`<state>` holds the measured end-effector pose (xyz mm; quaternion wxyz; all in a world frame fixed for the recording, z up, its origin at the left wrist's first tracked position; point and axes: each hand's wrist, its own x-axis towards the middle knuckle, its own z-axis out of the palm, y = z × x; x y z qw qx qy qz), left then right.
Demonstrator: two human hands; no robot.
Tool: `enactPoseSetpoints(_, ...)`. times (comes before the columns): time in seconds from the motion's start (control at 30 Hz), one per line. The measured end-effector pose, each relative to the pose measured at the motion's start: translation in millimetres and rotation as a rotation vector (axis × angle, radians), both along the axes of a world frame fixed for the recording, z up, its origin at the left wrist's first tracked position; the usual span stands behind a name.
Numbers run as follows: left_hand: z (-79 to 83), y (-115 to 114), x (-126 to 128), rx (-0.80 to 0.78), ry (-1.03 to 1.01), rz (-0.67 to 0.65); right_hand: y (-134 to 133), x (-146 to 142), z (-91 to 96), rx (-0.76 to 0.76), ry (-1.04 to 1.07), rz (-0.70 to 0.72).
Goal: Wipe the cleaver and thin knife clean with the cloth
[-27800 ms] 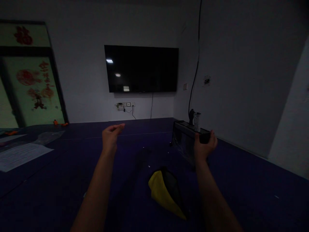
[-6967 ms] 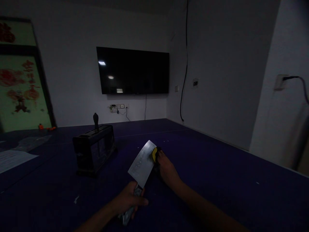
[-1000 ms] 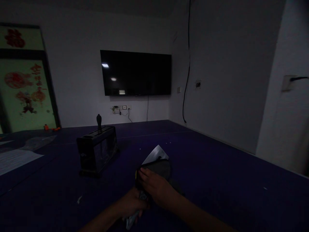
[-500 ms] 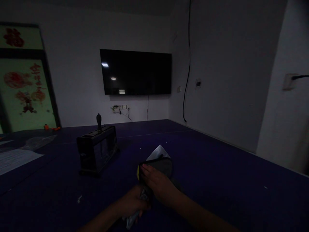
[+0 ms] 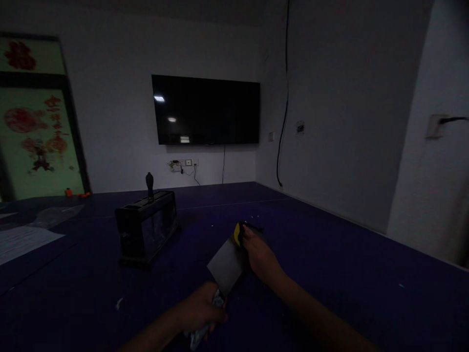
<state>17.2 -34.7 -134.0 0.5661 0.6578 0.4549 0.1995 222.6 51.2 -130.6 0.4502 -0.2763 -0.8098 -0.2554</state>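
Here we held the cleaver (image 5: 226, 266) with its long axis running from near left to far right, our left hand (image 5: 201, 311) wrapped around the handle, our right hand (image 5: 259, 254) pinching the yellow cloth (image 5: 237, 234) against the blade's far tip.

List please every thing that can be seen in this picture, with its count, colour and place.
cleaver: 1, grey blade, held over the table, near centre
cloth: 1, yellow and dark, at the far end of the blade
knife block: 1, black, on the table, left of centre, one dark handle standing in it
table: 1, dark blue, fills the lower half
television: 1, black, on the far wall
cable: 1, black, down the right wall
papers: white, far left on the table
left hand: grips the cleaver's handle
right hand: presses the cloth on the blade
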Motion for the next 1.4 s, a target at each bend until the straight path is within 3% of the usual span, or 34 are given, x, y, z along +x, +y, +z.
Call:
enactPoseSetpoints(0.23, 1.1, -0.1, 0.5, 0.018, -0.006, 0.003, 12.7, 9.6, -5.3, -0.013, 0.08, -0.026)
enactPoseSetpoints(0.63, -9.7, 2.2, -2.6, 0.017, -0.092, 0.072, 15.1, 5.6, -20.8, -0.097, 0.017, -0.103)
enactPoseSetpoints(1.4, -17.7, 5.0, -4.0, 0.019, -0.179, 0.157, 7.7, 2.9, -22.4, -0.153, -0.003, -0.077)
